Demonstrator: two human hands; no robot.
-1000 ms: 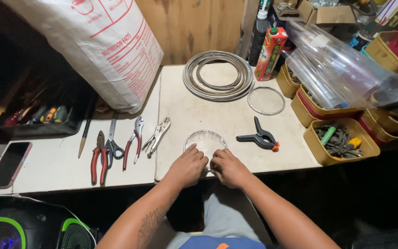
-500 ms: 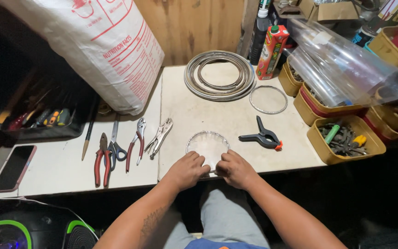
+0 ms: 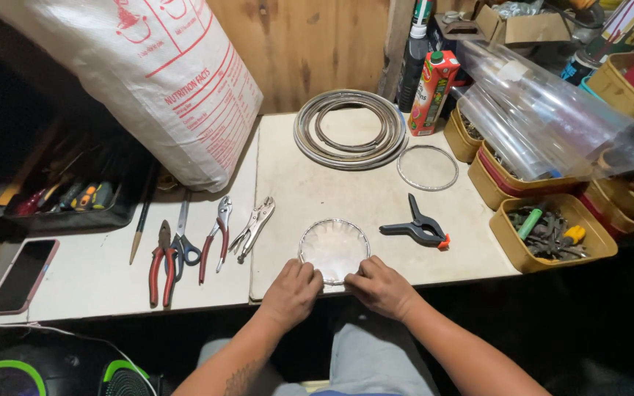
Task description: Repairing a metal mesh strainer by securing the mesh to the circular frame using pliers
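Low in the frame's centre, left hand [image 3: 291,290] and right hand [image 3: 381,286] pinch the disc's [image 3: 334,248] near rim, steadying it flat on the tabletop [image 3: 346,191].

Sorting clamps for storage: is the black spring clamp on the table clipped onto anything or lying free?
Lying free: the black spring clamp rests flat on the table, gripping nothing.

The near rim of the round clear ridged plastic disc [image 3: 334,248] lies under the fingers of the left hand [image 3: 292,291] and right hand [image 3: 381,287], so each grip cannot be judged. The big white printed sack [image 3: 155,81] is cut off by the top edge. The tools in the dark tray [image 3: 67,198] are too dim to tell.
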